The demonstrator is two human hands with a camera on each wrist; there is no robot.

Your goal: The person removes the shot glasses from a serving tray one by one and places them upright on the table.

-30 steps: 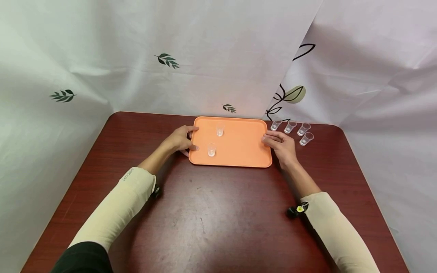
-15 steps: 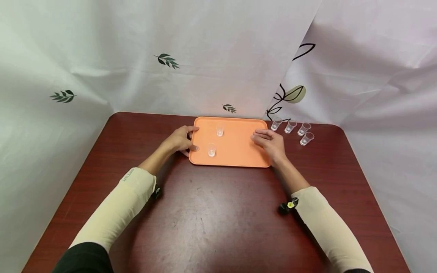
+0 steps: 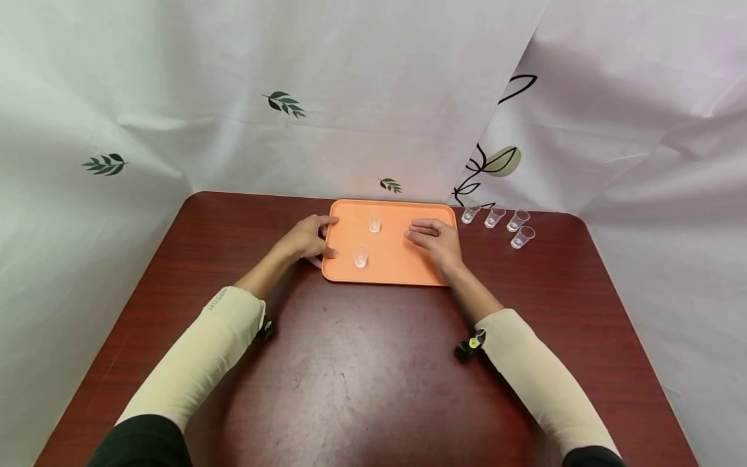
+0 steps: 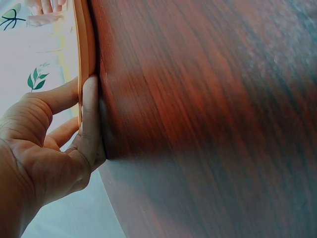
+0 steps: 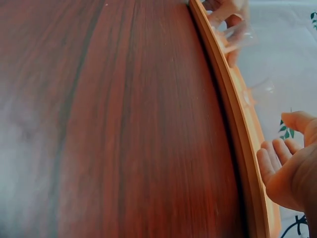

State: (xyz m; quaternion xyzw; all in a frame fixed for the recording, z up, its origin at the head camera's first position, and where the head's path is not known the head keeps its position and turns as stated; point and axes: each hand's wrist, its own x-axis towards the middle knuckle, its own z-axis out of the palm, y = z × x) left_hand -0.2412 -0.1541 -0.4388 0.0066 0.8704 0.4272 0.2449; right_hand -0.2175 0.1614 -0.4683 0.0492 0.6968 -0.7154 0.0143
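An orange tray (image 3: 408,269) lies at the far edge of the table in the head view. Two small clear cups stand on its left half, a rear cup (image 3: 375,222) and a front cup (image 3: 361,257). My left hand (image 3: 306,239) grips the tray's left edge, with some fingers underneath, as the left wrist view shows. Over the tray's right half is my right hand (image 3: 436,243), holding nothing. In the right wrist view its fingers (image 5: 277,151) are loosely bent and the thumb stands apart from them.
Several more clear cups (image 3: 494,216) stand on the table to the right of the tray. A pale curtain (image 3: 350,97) with leaf prints hangs directly behind the dark red-brown table (image 3: 350,363).
My right hand has moved left from the tray's right edge to over its right half. The left hand stays at the left edge; the cups have not moved.
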